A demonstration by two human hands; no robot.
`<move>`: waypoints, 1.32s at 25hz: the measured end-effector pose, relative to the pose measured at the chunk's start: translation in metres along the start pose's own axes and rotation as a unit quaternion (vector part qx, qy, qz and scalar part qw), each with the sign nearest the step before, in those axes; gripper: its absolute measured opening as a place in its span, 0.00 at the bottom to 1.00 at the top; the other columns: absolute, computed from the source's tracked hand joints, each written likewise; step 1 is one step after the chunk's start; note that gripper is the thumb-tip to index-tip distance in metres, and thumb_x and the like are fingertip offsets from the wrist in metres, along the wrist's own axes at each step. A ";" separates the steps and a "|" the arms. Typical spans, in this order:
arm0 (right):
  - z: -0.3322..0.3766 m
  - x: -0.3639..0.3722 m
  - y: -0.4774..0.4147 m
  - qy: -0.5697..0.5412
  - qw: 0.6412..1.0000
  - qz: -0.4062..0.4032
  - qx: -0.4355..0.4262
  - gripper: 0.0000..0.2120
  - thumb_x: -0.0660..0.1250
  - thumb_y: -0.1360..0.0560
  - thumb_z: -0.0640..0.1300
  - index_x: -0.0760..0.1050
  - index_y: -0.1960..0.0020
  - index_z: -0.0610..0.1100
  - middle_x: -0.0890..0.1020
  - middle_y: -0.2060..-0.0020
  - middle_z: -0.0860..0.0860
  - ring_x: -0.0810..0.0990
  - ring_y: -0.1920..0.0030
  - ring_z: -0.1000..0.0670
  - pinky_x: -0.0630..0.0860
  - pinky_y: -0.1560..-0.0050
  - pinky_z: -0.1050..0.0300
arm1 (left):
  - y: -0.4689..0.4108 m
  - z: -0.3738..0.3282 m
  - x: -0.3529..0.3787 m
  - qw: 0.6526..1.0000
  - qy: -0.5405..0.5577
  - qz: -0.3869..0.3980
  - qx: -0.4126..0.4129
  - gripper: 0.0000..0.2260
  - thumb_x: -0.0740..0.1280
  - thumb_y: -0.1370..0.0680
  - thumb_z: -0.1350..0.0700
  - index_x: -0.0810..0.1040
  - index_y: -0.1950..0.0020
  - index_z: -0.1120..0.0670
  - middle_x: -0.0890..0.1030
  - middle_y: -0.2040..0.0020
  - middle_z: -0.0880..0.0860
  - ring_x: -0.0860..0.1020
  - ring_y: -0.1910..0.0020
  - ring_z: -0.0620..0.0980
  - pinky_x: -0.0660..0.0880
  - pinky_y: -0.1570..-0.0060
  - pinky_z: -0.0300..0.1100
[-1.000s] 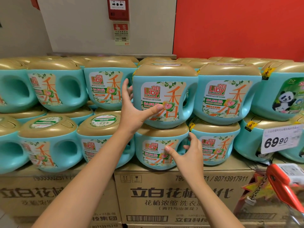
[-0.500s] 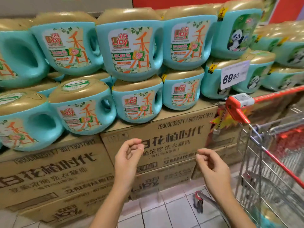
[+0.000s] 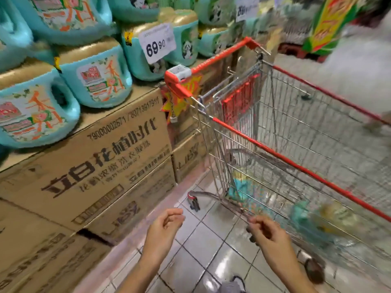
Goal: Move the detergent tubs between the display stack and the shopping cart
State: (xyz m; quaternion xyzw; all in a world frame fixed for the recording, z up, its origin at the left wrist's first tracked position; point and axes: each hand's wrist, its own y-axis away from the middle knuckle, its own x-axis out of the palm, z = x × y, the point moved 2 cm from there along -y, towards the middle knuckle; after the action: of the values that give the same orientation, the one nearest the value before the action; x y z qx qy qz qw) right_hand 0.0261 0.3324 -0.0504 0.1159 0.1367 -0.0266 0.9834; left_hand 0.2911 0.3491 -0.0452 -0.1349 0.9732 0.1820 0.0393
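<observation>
Teal detergent tubs with gold lids (image 3: pixel 99 75) are stacked at upper left on cardboard cases (image 3: pixel 110 157). A wire shopping cart (image 3: pixel 296 134) with red trim stands to the right, and blurred teal tubs (image 3: pixel 306 220) lie in its bottom. My left hand (image 3: pixel 163 231) hangs low over the tiled floor, fingers loosely curled, holding nothing. My right hand (image 3: pixel 268 235) is just left of the cart's near side, fingers also loosely curled and empty. Both hands are apart from the tubs and the cart.
A white price tag (image 3: pixel 157 42) reading 69.90 hangs on the stack. The cart's red handle (image 3: pixel 213 60) sits close to the stack's corner. A cart wheel (image 3: pixel 193 200) rests on the tiled floor (image 3: pixel 211 246). A blurred green and yellow display (image 3: pixel 330 22) stands at far right.
The view has swung right and down from the stack toward the cart. Both hands left the stacked tubs, dropped low and moved toward the cart, holding nothing.
</observation>
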 end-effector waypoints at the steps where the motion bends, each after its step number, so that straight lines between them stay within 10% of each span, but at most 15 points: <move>1: -0.008 -0.017 0.004 -0.008 1.000 -0.017 0.015 0.10 0.67 0.24 0.35 0.80 0.57 0.50 0.84 0.68 0.51 0.83 0.64 0.53 0.79 0.62 0.61 | -0.003 0.000 0.018 0.999 -0.021 0.026 -0.007 0.05 0.69 0.23 0.61 0.81 0.53 0.51 0.84 0.58 0.52 0.80 0.62 0.38 0.72 0.64 0.27; 23: 0.005 -0.331 -0.149 -0.037 0.966 -0.254 -0.008 0.11 0.66 0.25 0.32 0.78 0.55 0.48 0.82 0.62 0.46 0.79 0.68 0.60 0.75 0.66 0.69 | -0.118 -0.185 0.424 0.940 -0.044 0.286 0.181 0.08 0.68 0.23 0.63 0.79 0.53 0.49 0.81 0.56 0.47 0.78 0.60 0.36 0.72 0.60 0.28; 28: -0.065 -0.345 -0.228 0.141 0.963 -0.155 0.171 0.09 0.64 0.23 0.40 0.76 0.42 0.42 0.81 0.48 0.43 0.79 0.55 0.49 0.78 0.50 0.51 | -0.167 -0.155 0.511 0.899 -0.170 0.381 0.133 0.07 0.67 0.22 0.60 0.78 0.53 0.48 0.80 0.55 0.48 0.76 0.57 0.43 0.71 0.60 0.29; 33: -0.141 -0.324 -0.251 0.257 0.903 -0.010 0.344 0.19 0.65 0.24 0.43 0.70 0.37 0.33 0.77 0.42 0.39 0.77 0.43 0.41 0.75 0.46 0.52 | -0.181 -0.060 0.568 0.834 -0.299 0.463 -0.004 0.11 0.68 0.24 0.60 0.76 0.43 0.55 0.77 0.53 0.49 0.74 0.58 0.43 0.69 0.67 0.26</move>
State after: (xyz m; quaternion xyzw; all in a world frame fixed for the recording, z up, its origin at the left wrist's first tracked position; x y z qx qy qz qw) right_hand -0.3437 0.1280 -0.1484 0.4487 0.3684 -0.0508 0.8126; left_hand -0.2062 0.0240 -0.1225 0.3924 0.8621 0.2139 0.2388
